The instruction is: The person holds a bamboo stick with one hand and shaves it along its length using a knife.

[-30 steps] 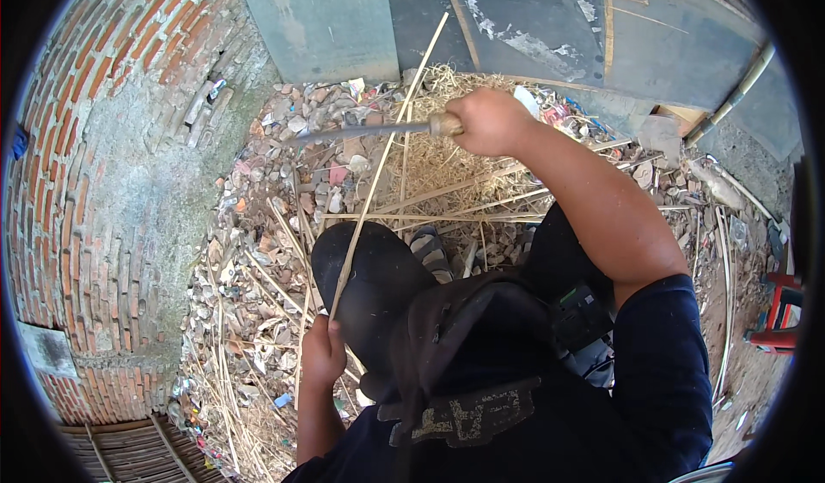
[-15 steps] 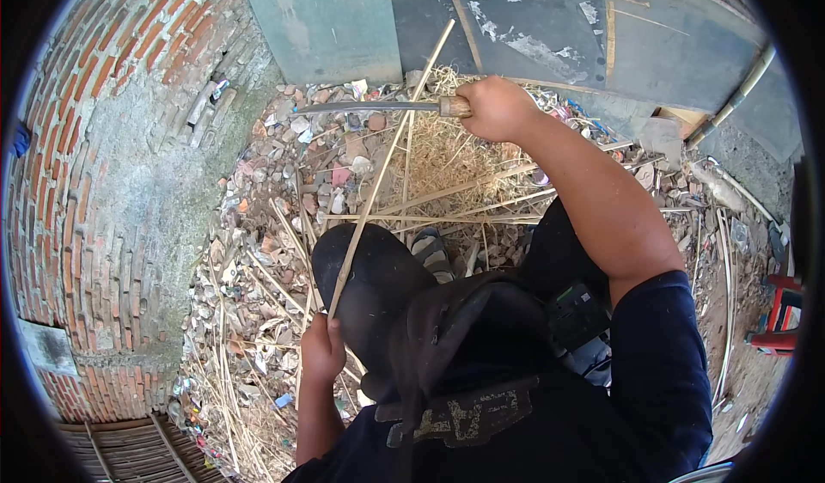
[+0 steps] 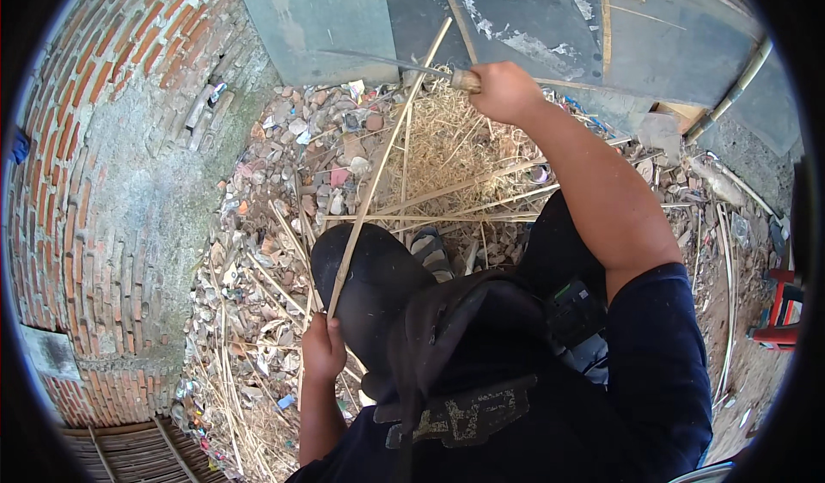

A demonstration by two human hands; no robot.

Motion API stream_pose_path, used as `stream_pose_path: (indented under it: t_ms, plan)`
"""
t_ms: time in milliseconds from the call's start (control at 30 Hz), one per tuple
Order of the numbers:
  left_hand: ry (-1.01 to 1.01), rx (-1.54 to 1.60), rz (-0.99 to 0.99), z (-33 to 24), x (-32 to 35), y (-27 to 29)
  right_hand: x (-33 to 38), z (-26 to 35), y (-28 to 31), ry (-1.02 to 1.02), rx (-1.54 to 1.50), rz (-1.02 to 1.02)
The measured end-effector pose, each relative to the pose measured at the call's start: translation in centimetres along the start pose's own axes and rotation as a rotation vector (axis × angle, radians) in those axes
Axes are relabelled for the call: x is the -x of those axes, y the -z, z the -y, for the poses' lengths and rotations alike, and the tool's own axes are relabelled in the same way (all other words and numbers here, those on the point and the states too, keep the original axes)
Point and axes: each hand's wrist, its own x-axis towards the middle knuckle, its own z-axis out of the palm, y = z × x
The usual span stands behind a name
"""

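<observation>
My left hand (image 3: 324, 346) is closed round the near end of a long, thin bamboo strip (image 3: 371, 189). The strip slants away over my left knee, its far end near the grey-blue panels. Farther ahead, my right hand (image 3: 507, 94) grips the wooden handle of a machete (image 3: 391, 59). Its long blade points left, crossing the strip near the far end in this view; whether the two touch I cannot tell. A pile of pale shavings (image 3: 455, 143) lies on the ground below the blade.
More bamboo strips (image 3: 481, 218) lie across the rubble before me and at my left (image 3: 225, 371). A brick wall (image 3: 94, 225) rises on the left, and grey-blue panels (image 3: 314, 23) stand ahead. A red stool (image 3: 778, 311) is at the far right.
My right hand has moved slightly away and to the right, and the machete blade has risen, its tip now higher against the panel. My left hand and the strip stay nearly still.
</observation>
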Motion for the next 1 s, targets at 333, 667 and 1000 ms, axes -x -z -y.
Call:
stream_pose_path:
  t_ms: [333, 667, 1000]
  plan:
    - [-0.003, 0.039, 0.005, -0.3, -0.4, 0.0, 3.1, 4.6, 2.3, 0.339, 0.105, 0.35]
    - [-0.039, 0.052, -0.116, 0.7, 0.1, -1.3, 0.3, 0.9, -0.1, 0.026, -0.093, 0.08]
    - [0.005, 0.056, -0.02, -0.4, -0.2, -0.2, 2.4, 2.8, 1.6, 0.227, 0.057, 0.309]
